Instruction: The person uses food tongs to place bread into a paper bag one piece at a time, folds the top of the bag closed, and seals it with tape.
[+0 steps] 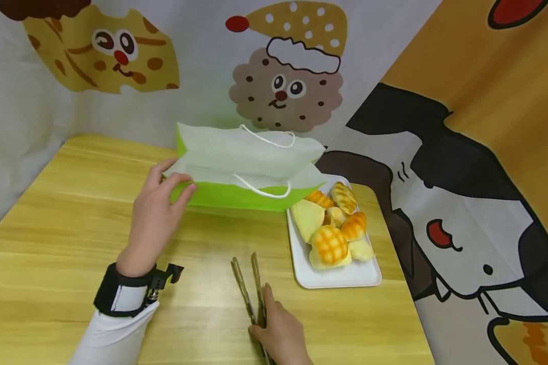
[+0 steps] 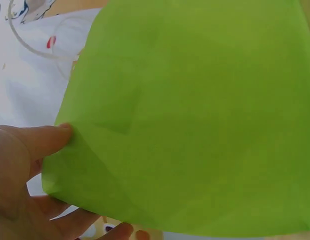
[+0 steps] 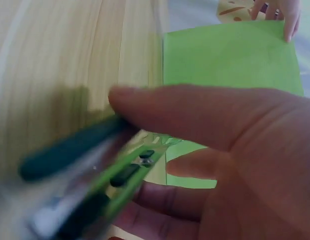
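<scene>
A green paper gift bag (image 1: pixel 237 197) with a white inside and white cord handles stands on the table, its mouth spread. My left hand (image 1: pixel 152 218) pinches the bag's left rim corner; in the left wrist view the thumb (image 2: pixel 50 140) lies on the green side and the other fingers pass behind it. Metal tongs (image 1: pixel 242 285) are gripped in my right hand (image 1: pixel 280 329), their two arms spread apart and pointing toward the bag. Dark grips on the tongs (image 3: pixel 70 150) show in the right wrist view, between thumb and fingers. Nothing sits between the tips.
Right of the bag lies a white tray (image 1: pixel 308 278) piled with several bread pieces, among them a round bun with a grid top (image 1: pixel 330 245) and a pale yellow piece (image 1: pixel 308 220). The bag's right corner overlaps the tray. Printed cloth (image 1: pixel 201 106) hangs behind the wooden table (image 1: pixel 73 213).
</scene>
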A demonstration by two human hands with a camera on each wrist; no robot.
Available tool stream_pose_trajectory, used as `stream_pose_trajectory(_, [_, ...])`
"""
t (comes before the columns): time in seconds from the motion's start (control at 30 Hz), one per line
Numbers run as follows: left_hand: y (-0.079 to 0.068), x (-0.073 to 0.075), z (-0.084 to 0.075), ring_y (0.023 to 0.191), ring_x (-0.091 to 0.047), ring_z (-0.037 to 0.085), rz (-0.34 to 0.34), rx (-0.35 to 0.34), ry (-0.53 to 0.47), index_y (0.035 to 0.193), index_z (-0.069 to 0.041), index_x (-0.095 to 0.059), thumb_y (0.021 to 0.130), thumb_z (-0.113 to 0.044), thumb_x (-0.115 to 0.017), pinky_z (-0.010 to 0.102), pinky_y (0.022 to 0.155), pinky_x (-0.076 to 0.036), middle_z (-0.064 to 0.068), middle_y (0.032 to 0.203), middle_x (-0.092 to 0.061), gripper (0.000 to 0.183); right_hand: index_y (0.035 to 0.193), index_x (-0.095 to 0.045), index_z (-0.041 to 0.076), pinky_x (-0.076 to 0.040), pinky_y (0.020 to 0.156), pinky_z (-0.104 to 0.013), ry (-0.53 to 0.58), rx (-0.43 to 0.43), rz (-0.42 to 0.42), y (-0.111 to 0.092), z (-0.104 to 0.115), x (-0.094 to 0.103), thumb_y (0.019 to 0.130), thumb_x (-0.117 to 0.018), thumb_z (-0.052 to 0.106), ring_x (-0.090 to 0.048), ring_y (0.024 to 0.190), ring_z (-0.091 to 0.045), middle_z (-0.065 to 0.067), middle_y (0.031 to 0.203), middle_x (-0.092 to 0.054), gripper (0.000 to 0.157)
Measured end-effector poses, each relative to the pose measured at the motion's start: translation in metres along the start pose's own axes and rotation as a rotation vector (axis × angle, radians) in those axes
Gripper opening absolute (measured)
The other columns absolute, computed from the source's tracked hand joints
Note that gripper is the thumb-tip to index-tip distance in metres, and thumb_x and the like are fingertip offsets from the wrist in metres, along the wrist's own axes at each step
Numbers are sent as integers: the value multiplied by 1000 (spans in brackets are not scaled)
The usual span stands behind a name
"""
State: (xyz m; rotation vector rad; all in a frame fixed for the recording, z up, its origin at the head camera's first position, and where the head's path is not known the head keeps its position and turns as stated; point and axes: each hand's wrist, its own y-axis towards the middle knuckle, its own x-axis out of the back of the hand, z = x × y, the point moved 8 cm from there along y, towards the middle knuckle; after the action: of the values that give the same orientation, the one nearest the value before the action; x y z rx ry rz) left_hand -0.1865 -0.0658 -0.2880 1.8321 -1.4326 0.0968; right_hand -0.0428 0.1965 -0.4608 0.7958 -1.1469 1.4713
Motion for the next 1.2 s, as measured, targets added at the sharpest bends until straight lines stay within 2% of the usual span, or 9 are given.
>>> stream_pose_trajectory(0.23, [-7,20,-2,85,-63,43,-36,-10,17,107,-2,-67,97,-14,-67,37,57,-37,18,147,-49,16,133,-61,4,-52,64,-39,13,-7,-102,-3,-9,7,79,-81,30,-65,77,-20,-7,99,-67,63])
stream_pose_trajectory(0.47, [-8,21,7,125,-51,48,2,71,-59,110,3,-62,104,-22,-55,50,77,-39,14,157,-37,26,125,-66,6,-43,58,-29,86,-9,-261,0,-22,22,83,-77,20,-53,68,-10,-4,97,-64,46])
stream_pose_trajectory(0.57, [-10,20,8,126,-51,46,12,81,-61,113,1,-63,103,-16,-53,45,76,-39,11,158,-36,23,124,-67,7,-39,57,-26,101,-7,-299,0,-26,23,84,-76,19,-48,65,-8,-3,97,-63,42])
stream_pose_trajectory(0.73, [-17,17,8,129,-51,40,22,77,-74,109,0,-67,99,-5,-50,32,73,-31,6,159,-36,21,132,-63,9,-46,58,-32,115,13,-252,-3,-33,16,92,-71,25,-63,71,-18,-7,98,-71,44])
stream_pose_trajectory(0.87, [-18,14,6,135,-46,38,41,72,-98,103,-1,-68,97,-2,-49,37,78,-32,3,160,-35,19,143,-54,11,-54,67,-40,145,30,-202,-4,-39,11,99,-63,33,-72,91,-30,-16,115,-73,50])
stream_pose_trajectory(0.97, [-18,12,4,140,-42,37,62,74,-115,100,-1,-68,96,-1,-49,43,82,-34,1,161,-33,19,146,-51,11,-46,58,-30,193,14,-203,-2,-43,12,101,-58,35,-63,68,-16,-10,93,-73,51])
stream_pose_trajectory(1.07, [-17,11,3,143,-39,36,73,85,-127,97,-1,-67,95,0,-48,47,84,-34,-1,162,-31,19,145,-52,10,-31,52,-21,247,-1,-214,-1,-48,17,102,-56,37,-37,55,-3,4,67,-53,51])
stream_pose_trajectory(1.13, [-17,11,4,144,-37,35,78,97,-135,95,-1,-66,94,1,-48,49,86,-34,-3,163,-30,19,143,-54,10,-28,49,-20,299,-6,-221,-2,-52,21,102,-57,36,-30,50,-3,6,62,-41,49])
stream_pose_trajectory(1.2, [-19,10,4,146,-36,34,83,104,-145,94,-1,-66,93,2,-47,53,89,-35,-4,163,-30,18,141,-56,10,-30,49,-20,343,-8,-238,-4,-56,25,102,-57,35,-32,50,-2,7,63,-46,46])
